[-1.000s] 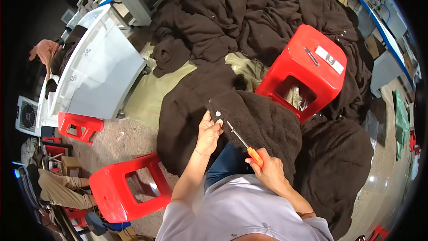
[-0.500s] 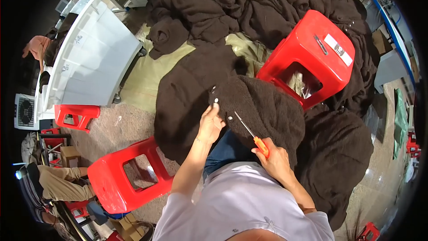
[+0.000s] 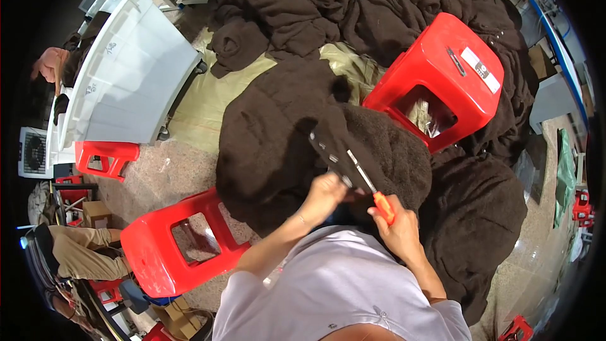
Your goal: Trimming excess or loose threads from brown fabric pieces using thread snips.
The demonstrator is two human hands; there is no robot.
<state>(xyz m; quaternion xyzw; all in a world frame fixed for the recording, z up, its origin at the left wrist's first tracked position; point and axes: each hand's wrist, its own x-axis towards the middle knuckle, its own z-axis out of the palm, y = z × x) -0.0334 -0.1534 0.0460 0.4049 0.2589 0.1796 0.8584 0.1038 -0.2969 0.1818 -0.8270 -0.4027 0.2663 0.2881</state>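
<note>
One head-worn fisheye looks steeply down, close above the lap.

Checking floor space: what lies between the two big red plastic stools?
Head view: a dark brown fleece garment fills the stretch between the left red plastic stool and the right one.

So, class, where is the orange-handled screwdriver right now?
In the head view, the orange-handled screwdriver sits right of centre, gripped by the right hand, its tip beside the left hand on the brown fleece garment.
</note>
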